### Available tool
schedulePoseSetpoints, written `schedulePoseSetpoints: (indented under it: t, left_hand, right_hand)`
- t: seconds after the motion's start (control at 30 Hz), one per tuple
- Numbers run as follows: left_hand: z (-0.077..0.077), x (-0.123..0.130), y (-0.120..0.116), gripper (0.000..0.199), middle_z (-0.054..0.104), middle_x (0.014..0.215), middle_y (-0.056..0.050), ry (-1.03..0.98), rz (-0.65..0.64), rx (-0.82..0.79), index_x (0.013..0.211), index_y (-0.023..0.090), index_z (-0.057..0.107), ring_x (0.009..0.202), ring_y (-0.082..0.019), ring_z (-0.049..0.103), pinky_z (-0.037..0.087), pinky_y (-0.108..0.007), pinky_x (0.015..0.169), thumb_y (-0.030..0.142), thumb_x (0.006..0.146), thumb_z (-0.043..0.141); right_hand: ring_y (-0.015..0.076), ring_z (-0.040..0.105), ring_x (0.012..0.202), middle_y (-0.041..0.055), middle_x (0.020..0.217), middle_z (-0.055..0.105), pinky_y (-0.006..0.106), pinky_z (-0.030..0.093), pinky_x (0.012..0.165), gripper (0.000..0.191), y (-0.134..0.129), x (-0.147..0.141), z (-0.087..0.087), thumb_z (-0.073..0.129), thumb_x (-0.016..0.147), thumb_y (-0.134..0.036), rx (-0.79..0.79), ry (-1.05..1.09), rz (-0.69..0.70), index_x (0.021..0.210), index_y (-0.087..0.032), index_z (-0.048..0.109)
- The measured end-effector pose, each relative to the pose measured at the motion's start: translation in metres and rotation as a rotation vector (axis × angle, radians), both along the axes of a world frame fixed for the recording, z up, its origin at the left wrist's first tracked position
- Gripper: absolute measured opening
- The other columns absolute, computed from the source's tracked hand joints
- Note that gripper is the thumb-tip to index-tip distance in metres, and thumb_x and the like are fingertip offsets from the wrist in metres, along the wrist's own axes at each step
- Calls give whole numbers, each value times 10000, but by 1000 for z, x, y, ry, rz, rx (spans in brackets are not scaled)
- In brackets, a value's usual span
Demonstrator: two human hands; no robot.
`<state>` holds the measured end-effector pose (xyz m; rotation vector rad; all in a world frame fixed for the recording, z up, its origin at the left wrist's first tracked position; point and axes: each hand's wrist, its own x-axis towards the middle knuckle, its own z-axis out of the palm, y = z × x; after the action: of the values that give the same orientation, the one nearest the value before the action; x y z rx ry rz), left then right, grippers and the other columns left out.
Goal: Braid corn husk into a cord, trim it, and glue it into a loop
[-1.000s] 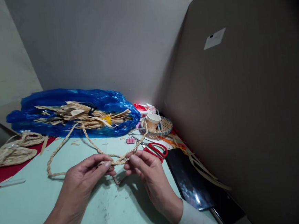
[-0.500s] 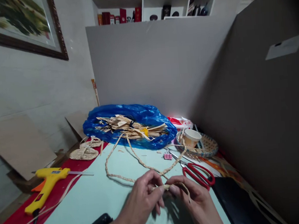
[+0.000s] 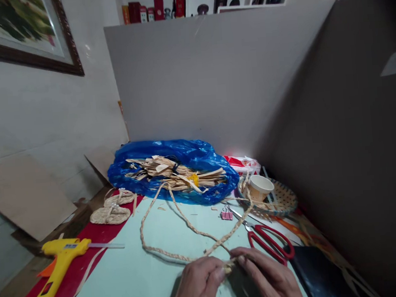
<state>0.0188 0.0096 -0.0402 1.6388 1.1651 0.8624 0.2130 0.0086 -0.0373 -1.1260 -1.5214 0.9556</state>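
A long braided straw cord (image 3: 165, 253) lies in loops on the pale green table surface (image 3: 126, 277), with its near end running to my hands. My left hand (image 3: 201, 283) is closed, thumb and fingers pinching that end at the front of the table. Just to the right, my right hand (image 3: 268, 275) pinches the same end between thumb and index finger. A short bit of straw shows between the two thumbs. The lower parts of both hands fall outside the picture. Red-handled scissors (image 3: 272, 244) lie right behind my right hand.
A blue plastic bag (image 3: 198, 148) of straw bundles (image 3: 172, 171) lies at the back. At left are a yellow glue gun (image 3: 61, 264) and small woven sandals (image 3: 110, 214). A paper cup (image 3: 261, 187) stands in a woven basket (image 3: 286, 196) beside a pink binder clip (image 3: 227, 215).
The view has shifted, so my hands and the table sit lower in it. My hands still pinch the cord's end. The loose strand curling over my right hand no longer shows.
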Motion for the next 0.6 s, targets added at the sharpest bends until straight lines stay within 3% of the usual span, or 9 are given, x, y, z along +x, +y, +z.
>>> schedulePoseSetpoints:
  t: [0.1, 0.2, 0.37, 0.47, 0.6]
  left_hand:
    - [3, 2, -4, 361, 693, 818, -23, -39, 30, -44, 840, 221, 674, 817, -227, 629, 452, -358, 787, 501, 973, 488]
    - [9, 3, -6, 374, 647, 773, -2, -83, 50, -106, 787, 240, 659, 793, -226, 595, 415, -312, 757, 509, 973, 476]
    - [27, 6, -4, 339, 593, 720, 24, -118, 56, -194, 756, 247, 642, 736, -212, 539, 396, -292, 727, 541, 914, 586]
    - [43, 10, 0, 330, 655, 788, 13, -146, 35, -226, 855, 255, 719, 790, -213, 549, 416, -276, 760, 560, 898, 599]
    - [63, 10, 12, 449, 702, 872, -4, -156, 34, -302, 990, 270, 783, 778, -200, 558, 437, -242, 667, 656, 865, 589]
  right_hand:
    - [210, 674, 667, 78, 730, 736, 287, 537, 639, 305, 1, -4, 6, 717, 892, -494, -189, 207, -14, 870, -197, 783]
    - [149, 630, 610, 57, 697, 720, 254, 495, 628, 301, 0, -13, 14, 766, 876, -444, -290, 449, 28, 869, -144, 745]
    - [131, 614, 579, 23, 647, 686, 240, 483, 608, 330, 3, -14, 20, 770, 859, -461, -285, 568, 14, 863, -135, 722]
    - [128, 613, 576, 16, 657, 689, 240, 487, 616, 320, 5, -9, 23, 763, 862, -463, -248, 634, 7, 897, -146, 728]
    - [129, 623, 604, 29, 703, 710, 244, 489, 644, 293, 8, -5, 32, 757, 871, -445, -188, 681, -2, 918, -157, 741]
